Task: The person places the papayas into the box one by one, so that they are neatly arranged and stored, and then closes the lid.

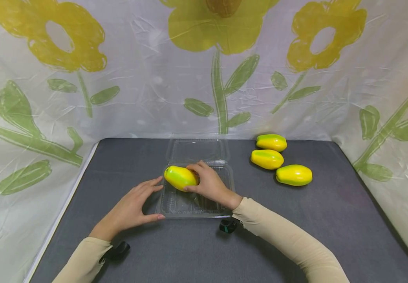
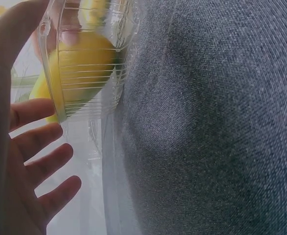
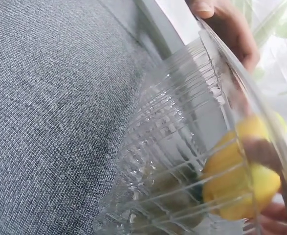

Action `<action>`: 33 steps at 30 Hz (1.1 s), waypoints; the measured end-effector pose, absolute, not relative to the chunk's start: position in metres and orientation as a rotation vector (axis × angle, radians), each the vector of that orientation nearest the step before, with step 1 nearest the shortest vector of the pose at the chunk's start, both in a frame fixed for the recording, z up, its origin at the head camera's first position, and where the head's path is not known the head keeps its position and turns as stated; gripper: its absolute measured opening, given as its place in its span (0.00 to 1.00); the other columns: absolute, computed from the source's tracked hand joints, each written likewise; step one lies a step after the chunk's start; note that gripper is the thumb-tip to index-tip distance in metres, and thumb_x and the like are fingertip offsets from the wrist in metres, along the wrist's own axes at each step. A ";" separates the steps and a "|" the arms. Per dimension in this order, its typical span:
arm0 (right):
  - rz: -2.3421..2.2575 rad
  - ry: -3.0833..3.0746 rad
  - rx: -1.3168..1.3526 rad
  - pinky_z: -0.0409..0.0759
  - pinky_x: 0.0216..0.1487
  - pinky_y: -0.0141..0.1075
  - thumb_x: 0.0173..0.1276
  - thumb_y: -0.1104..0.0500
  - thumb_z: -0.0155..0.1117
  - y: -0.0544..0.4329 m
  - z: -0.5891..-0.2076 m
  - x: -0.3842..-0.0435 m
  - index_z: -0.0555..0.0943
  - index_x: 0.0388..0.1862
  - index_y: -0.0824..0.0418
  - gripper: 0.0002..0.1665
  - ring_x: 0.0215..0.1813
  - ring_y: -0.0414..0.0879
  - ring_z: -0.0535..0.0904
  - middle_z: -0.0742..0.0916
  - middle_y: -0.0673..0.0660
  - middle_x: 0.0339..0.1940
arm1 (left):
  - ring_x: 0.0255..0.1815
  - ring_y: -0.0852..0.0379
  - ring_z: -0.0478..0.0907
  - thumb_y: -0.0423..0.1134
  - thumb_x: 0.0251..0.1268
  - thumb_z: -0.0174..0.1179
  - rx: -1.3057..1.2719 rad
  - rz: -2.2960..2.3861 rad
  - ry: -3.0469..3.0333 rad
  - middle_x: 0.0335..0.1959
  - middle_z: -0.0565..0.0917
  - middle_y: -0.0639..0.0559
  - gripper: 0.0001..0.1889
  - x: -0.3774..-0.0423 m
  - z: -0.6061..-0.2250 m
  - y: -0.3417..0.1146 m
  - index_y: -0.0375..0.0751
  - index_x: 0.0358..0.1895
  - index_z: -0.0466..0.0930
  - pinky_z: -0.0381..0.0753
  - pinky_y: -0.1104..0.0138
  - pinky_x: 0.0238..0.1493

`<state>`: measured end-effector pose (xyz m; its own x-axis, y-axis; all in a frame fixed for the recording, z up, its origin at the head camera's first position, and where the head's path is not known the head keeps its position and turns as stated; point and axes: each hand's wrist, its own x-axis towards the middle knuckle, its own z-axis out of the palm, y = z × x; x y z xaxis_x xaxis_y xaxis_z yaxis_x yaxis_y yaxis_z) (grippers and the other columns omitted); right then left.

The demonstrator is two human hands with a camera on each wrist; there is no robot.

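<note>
A yellow-green papaya [image 1: 179,177] lies in the grip of my right hand [image 1: 212,184], thumb on its near side and fingers on its far side. It is over the left part of an open clear plastic clamshell box [image 1: 196,215]. Through the ribbed wall [image 3: 182,112] in the right wrist view, the papaya [image 3: 231,181] appears tilted above the box floor. At the box's left edge is my left hand [image 1: 129,208], fingers extended and thumb near the front left corner. In the left wrist view its fingers [image 2: 50,166] are spread beside the rim and hold nothing.
To the right of the box lie three more papayas, one at the back [image 1: 271,142], one in the middle [image 1: 267,159] and one nearer [image 1: 293,175]. The box's lid [image 1: 198,149] is folded back toward the flowered curtain [image 1: 147,78]. Dark grey cloth [image 1: 175,251] covers the table.
</note>
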<state>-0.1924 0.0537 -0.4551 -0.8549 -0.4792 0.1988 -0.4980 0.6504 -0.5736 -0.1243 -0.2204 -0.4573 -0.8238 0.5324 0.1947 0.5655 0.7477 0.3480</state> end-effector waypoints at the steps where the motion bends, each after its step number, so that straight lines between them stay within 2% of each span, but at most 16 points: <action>1: 0.999 -2.828 0.838 0.82 0.49 0.38 0.54 0.45 0.79 0.054 -0.455 -0.192 0.77 0.64 0.55 0.40 0.44 0.44 0.78 0.81 0.53 0.49 | 0.74 0.45 0.65 0.71 0.50 0.66 -0.899 -0.610 -2.860 0.78 0.63 0.49 0.47 -0.124 -0.457 -0.220 0.44 0.70 0.71 0.71 0.41 0.68; 33: 1.041 -2.852 0.861 0.83 0.52 0.40 0.53 0.42 0.79 0.060 -0.446 -0.190 0.74 0.68 0.55 0.45 0.49 0.46 0.80 0.81 0.55 0.51 | 0.75 0.45 0.65 0.71 0.51 0.65 -0.892 -0.618 -2.874 0.79 0.62 0.50 0.47 -0.124 -0.459 -0.222 0.44 0.70 0.70 0.70 0.41 0.68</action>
<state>-0.1904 0.0597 -0.4458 -0.8511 -0.4976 0.1671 -0.4883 0.6338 -0.5999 -0.1241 -0.2216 -0.4593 -0.8293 0.5285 0.1815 0.5564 0.7508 0.3560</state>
